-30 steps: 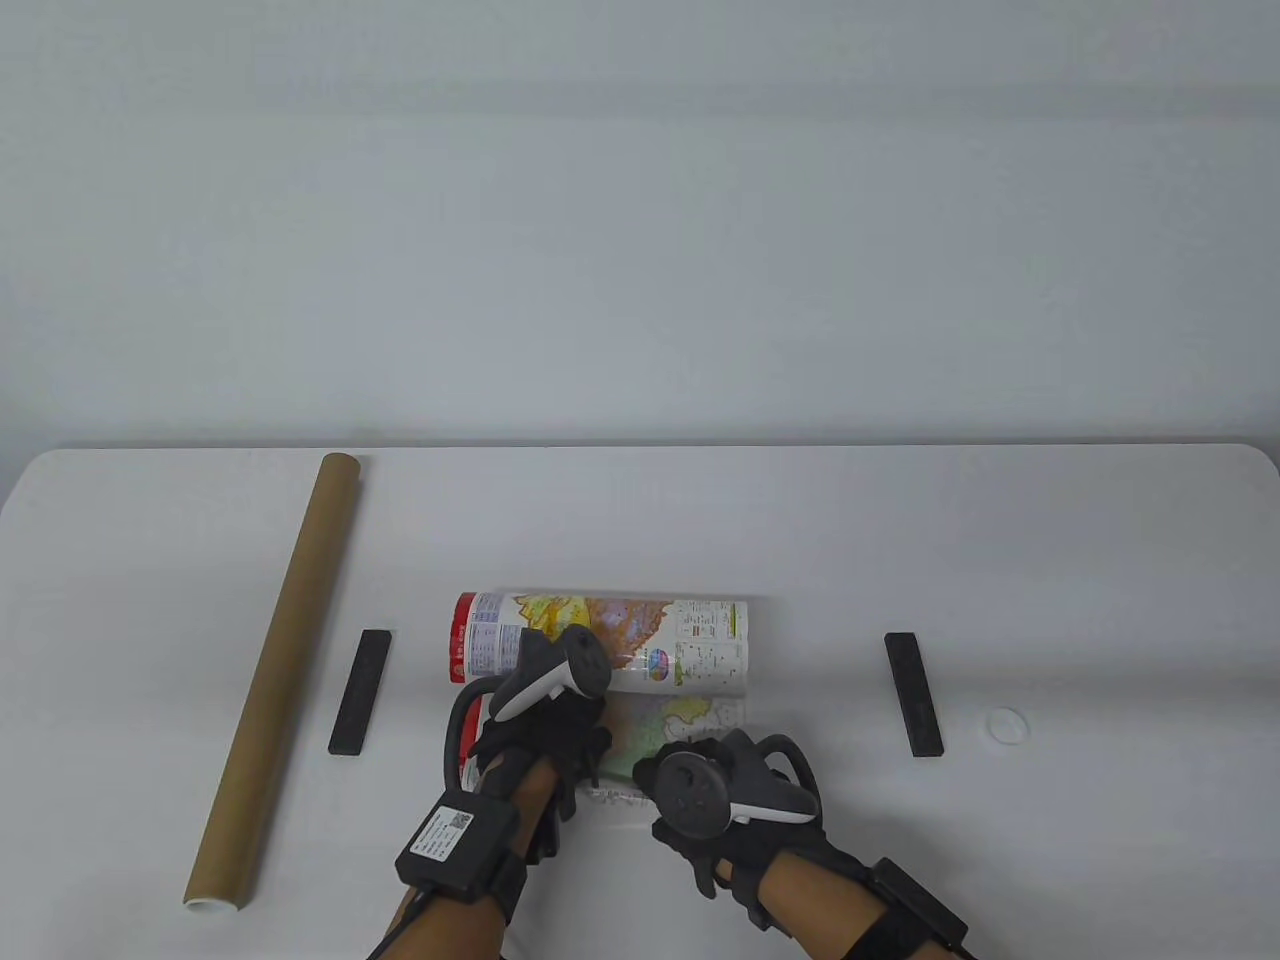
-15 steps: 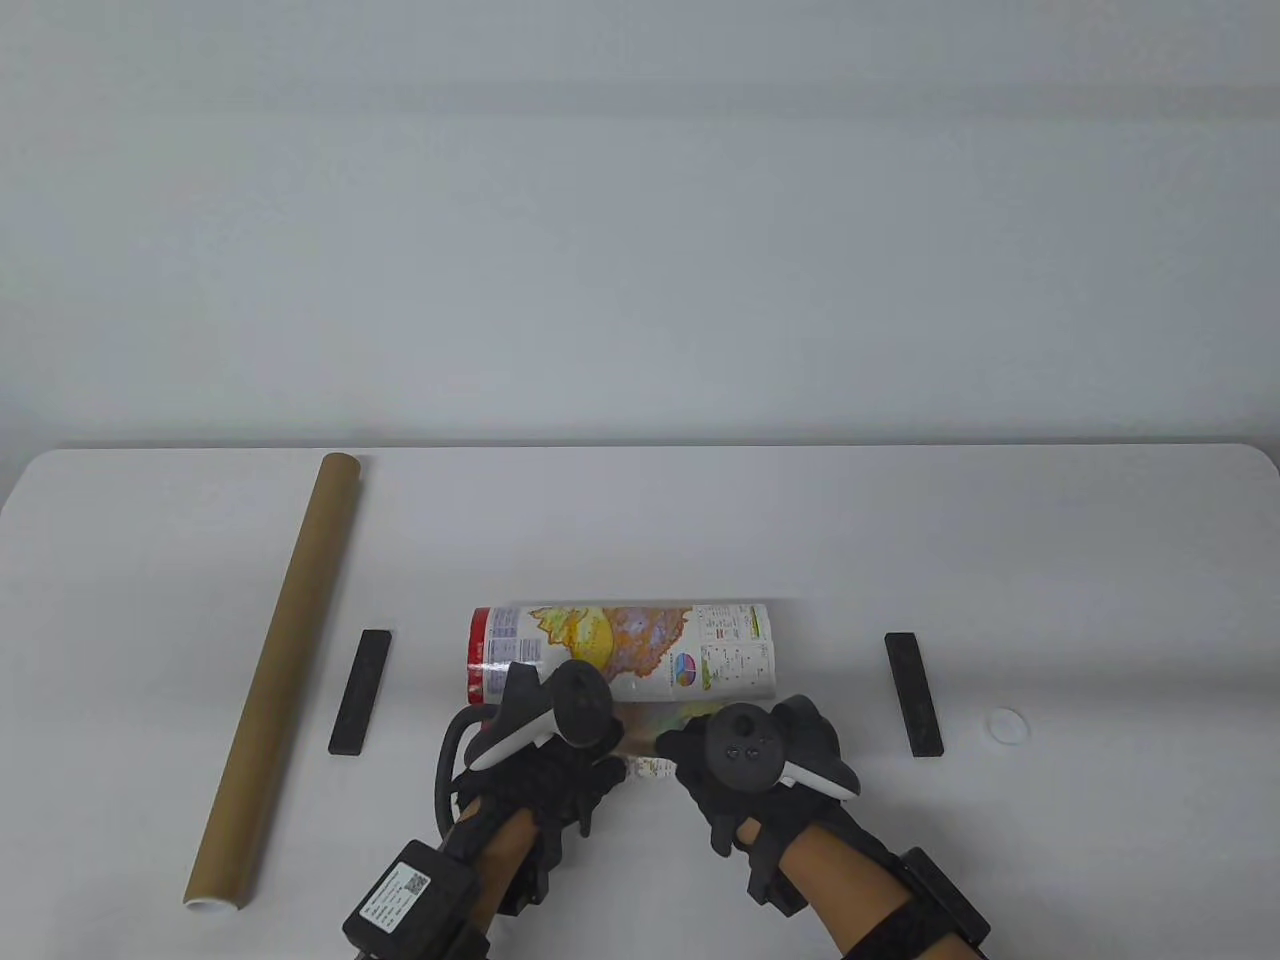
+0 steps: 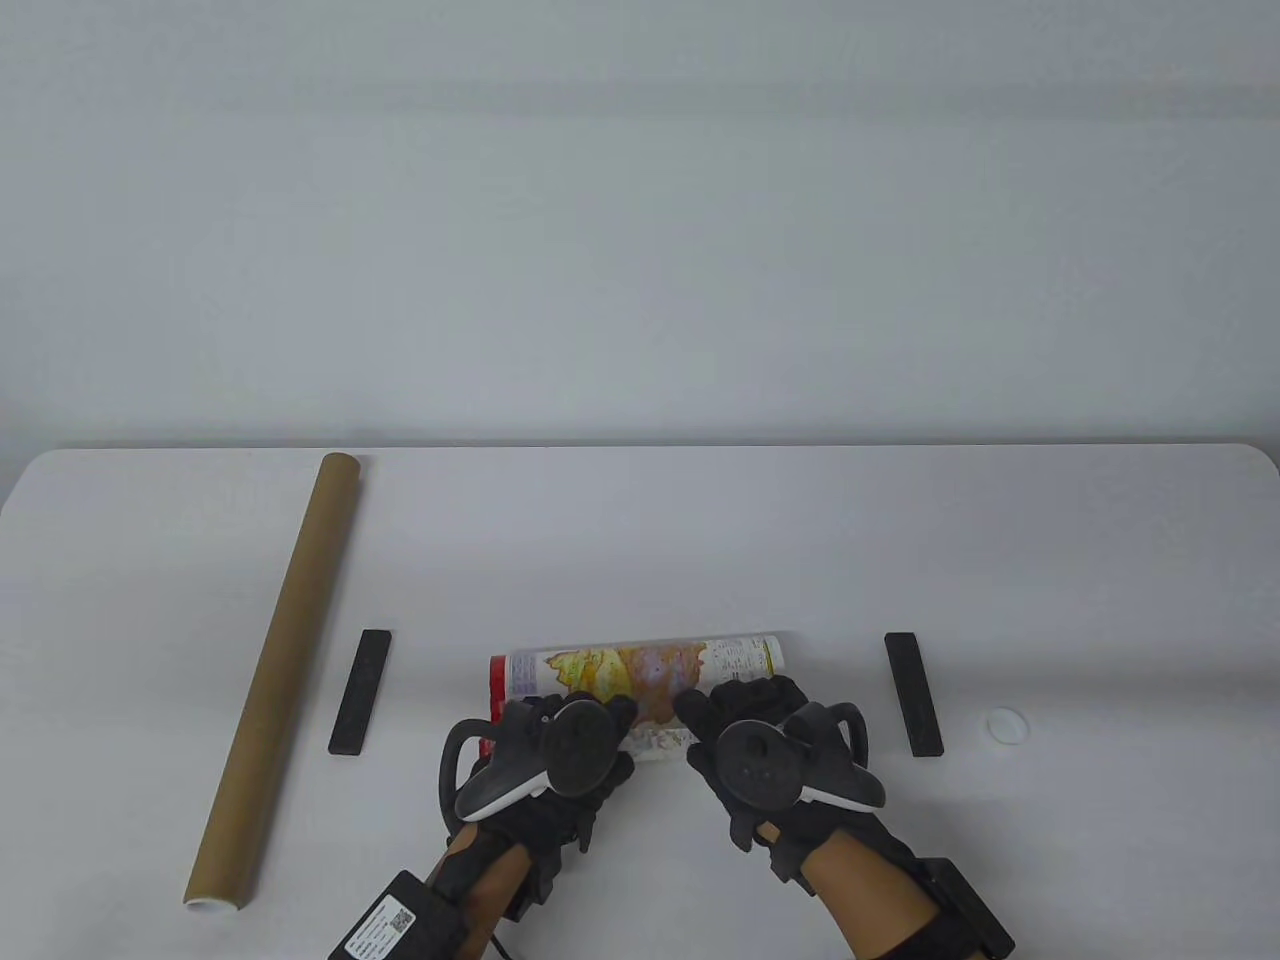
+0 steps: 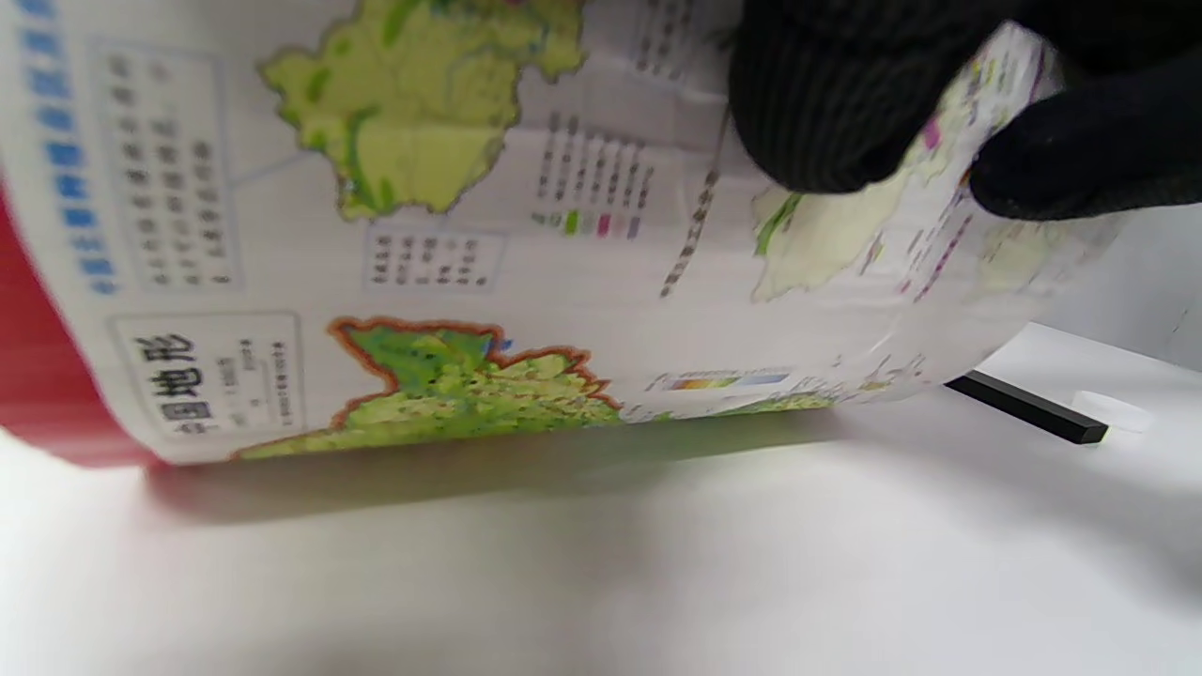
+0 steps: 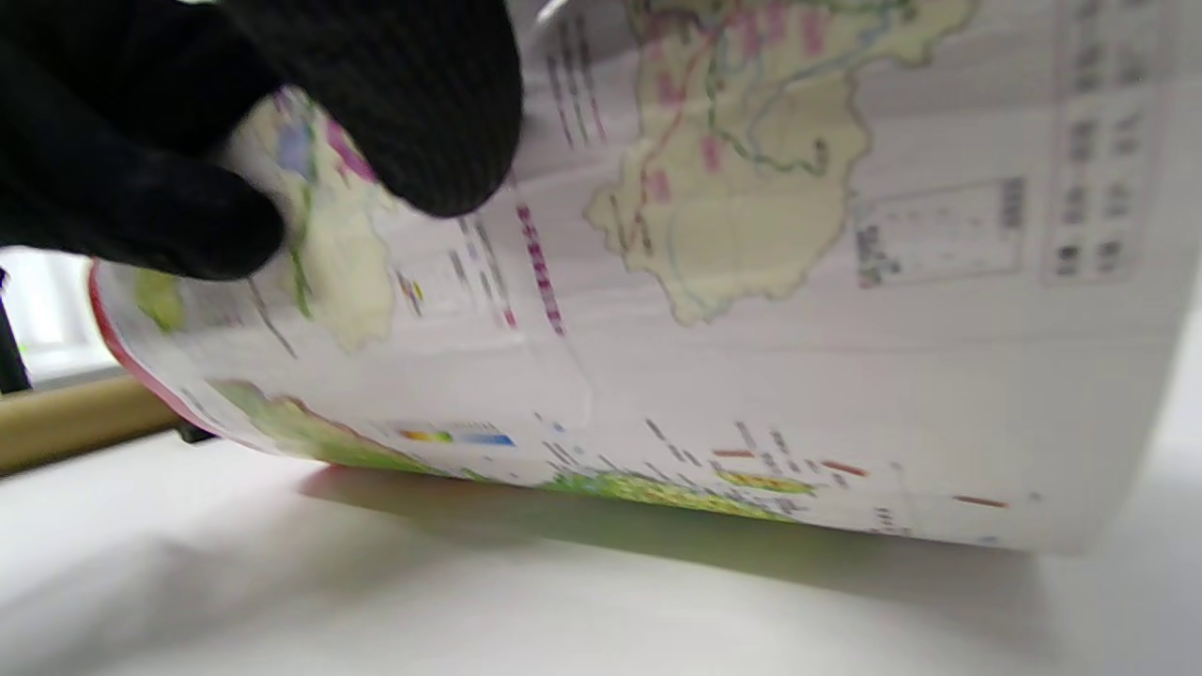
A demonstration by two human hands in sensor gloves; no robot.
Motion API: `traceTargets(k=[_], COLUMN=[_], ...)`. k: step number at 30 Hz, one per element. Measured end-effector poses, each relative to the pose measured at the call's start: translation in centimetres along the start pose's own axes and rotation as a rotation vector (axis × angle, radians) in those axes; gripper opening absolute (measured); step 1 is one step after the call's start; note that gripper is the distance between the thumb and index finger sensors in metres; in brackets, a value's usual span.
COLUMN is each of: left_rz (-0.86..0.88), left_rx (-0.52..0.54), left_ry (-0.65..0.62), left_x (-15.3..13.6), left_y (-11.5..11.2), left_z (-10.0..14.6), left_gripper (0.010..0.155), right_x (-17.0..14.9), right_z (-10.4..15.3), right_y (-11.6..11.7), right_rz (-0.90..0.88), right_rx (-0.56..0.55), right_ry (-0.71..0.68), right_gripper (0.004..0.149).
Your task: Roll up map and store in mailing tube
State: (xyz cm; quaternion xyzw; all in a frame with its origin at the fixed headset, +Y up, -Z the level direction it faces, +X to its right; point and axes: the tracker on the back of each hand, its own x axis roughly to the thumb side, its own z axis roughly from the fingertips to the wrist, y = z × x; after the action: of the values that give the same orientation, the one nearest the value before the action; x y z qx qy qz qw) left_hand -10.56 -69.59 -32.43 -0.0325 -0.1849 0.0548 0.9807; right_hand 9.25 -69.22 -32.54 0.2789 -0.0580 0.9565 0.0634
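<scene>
Glossy printed paper, one map (image 3: 640, 672), wound into a loose roll lying crosswise on the table (image 3: 640, 540) at its near centre, between two black bars (image 3: 361, 692) (image 3: 914, 693).

Progress: we judge the rolling nearly complete. No flat sheet shows beyond the roll, and only the last free edge, near us, is left to tuck. The roll looks too fat for storing; we expect it needs tightening first. Insertion not yet begun.

Our hands: left hand (image 3: 545, 765) on the near left part of the roll, right hand (image 3: 775, 745) on the near right part. In the wrist views the fingers (image 4: 826, 103) of the left and the fingers (image 5: 413, 103) of the right each pinch the free paper edge between thumb and fingertip. Neither hand lies flat and spread.

Appearance of the map: white ground, yellow, green and orange regions, small tables of print, red band at the left end. Surface shiny, thin, curling readily. Both wrist views are blurred.

Tube (image 3: 275, 675): brown cardboard, long, slanted along the table's left side, well apart from the roll, untouched. A white rim shows at its near end. Small white disc (image 3: 1006, 724), perhaps its cap, lies beyond the right bar.
</scene>
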Motion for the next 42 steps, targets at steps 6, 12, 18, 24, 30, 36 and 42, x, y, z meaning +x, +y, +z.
traceTargets(k=[6, 12, 18, 24, 30, 36, 42], left_rz=[-0.024, -0.094, -0.227, -0.212, -0.099, 0.125, -0.059], left_rx=[-0.059, -0.111, -0.070, 0.068, 0.036, -0.073, 0.008], left_ry=[0.030, 0.060, 0.125, 0.080, 0.117, 0.106, 0.079], left_x=[0.5, 1.1, 2.3, 2.7, 1.1, 0.0, 1.2], left_y=[0.3, 0.2, 0.6, 1.0, 0.4, -0.3, 0.0], left_z=[-0.3, 0.0, 0.5, 0.8, 0.0, -0.7, -0.1], left_gripper=[0.053, 0.050, 0.059, 0.050, 0.051, 0.054, 0.057], right_x=[0.7, 0.9, 0.0, -1.1, 0.5, 2.0, 1.1], right_z=[-0.2, -0.4, -0.9, -0.8, 0.0, 0.3, -0.4], right_y=[-0.2, 0.1, 0.9, 0.8, -0.8, -0.4, 0.5], right_rz=[0.055, 0.016, -0.131, -0.281, -0.084, 0.227, 0.124], right_rx=[-0.004, 0.111, 0.189, 0.176, 0.045, -0.037, 0.040], right_ry=[0.003, -0.023, 0.027, 0.036, -0.043, -0.048, -0.006], right_gripper=[0.057, 0.055, 0.053, 0.052, 0.070, 0.067, 0.058])
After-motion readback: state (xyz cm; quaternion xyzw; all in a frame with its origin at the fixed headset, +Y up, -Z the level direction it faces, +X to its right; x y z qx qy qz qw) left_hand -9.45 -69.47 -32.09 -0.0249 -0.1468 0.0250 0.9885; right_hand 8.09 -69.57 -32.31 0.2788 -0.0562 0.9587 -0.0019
